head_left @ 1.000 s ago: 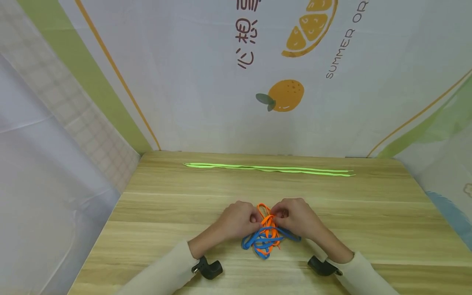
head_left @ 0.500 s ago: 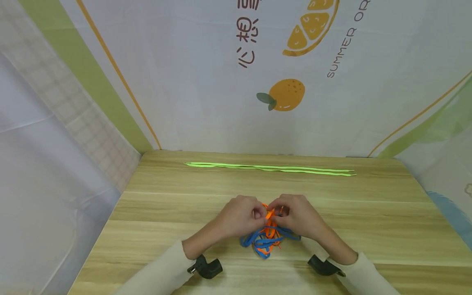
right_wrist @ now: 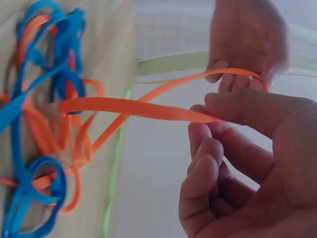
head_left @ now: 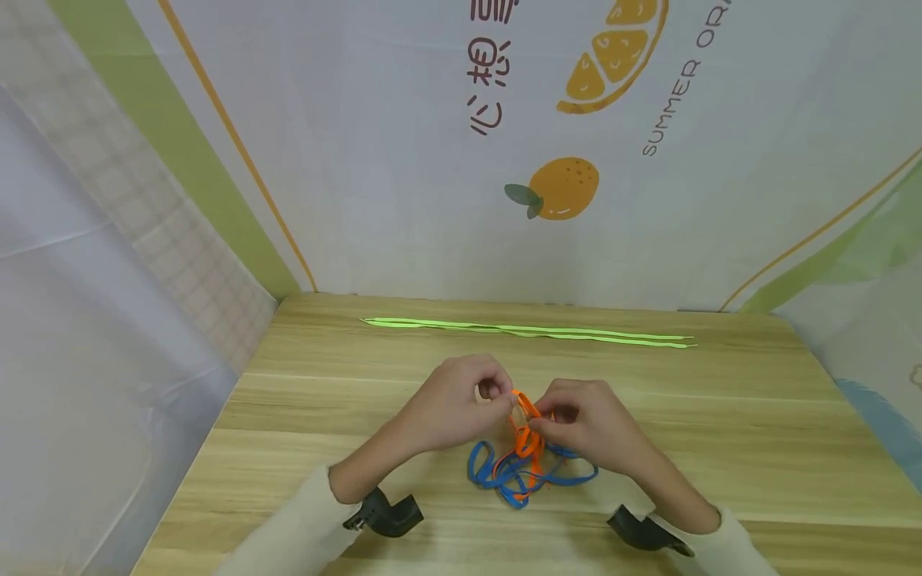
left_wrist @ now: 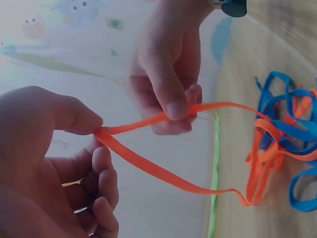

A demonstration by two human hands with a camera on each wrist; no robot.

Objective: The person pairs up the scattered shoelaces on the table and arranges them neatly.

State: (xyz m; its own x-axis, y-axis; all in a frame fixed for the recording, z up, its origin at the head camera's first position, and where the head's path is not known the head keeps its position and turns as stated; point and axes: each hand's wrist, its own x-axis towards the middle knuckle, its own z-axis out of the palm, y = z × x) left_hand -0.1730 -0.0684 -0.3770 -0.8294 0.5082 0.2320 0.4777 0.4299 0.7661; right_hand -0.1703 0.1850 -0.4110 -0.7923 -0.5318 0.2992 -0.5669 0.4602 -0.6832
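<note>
Wood-grain surface (head_left: 720, 416); left grip (head_left: 461, 404) and right grip (head_left: 594, 424) both pinch orange lace (left_wrist: 153, 168); hard pull may knot it, because blue lace (left_wrist: 297, 131) crosses its loops.

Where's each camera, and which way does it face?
Head: on the head, facing forward and down at the table; left hand, right hand and sleeves show.
Left wrist: on that wrist, facing the pinched orange lace; both hands show.
Right wrist: on that wrist, facing the same lace; both hands show.
Shared: both wrist views include blue lace and green lace.
</note>
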